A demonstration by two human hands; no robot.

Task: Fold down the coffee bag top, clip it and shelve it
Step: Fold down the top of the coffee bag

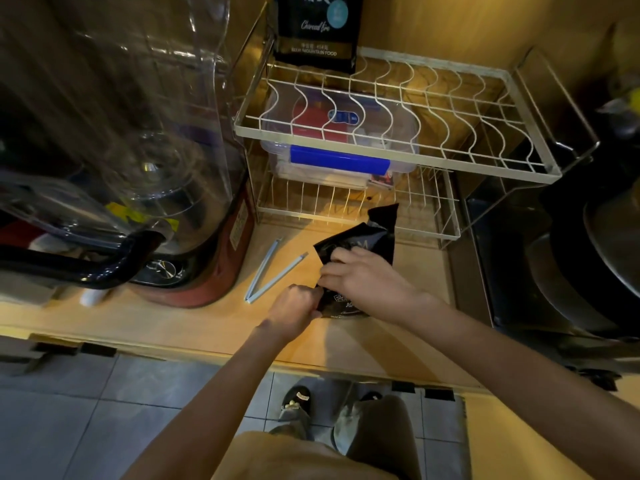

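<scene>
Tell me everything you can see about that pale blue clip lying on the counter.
The pale blue plastic bag clip is a long, thin sealing clip of two slim bars joined at a hinge nearest the person. It lies open in a narrow V on the wooden counter, left of the black coffee bag. Neither hand touches it.

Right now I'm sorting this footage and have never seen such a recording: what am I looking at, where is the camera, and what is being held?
There is no machine here: a person wears one wide-angle camera on the head, looking down at their own arms. Both hands grip a black coffee bag on the wooden counter; the left hand pinches its near edge, the right hand presses on top. Beside it to the left lies a pale bag clip, open in a V, untouched. Behind stands a white wire rack with a plastic box under its top tier and a second dark bag at the back. A clear blender stands left.
</scene>
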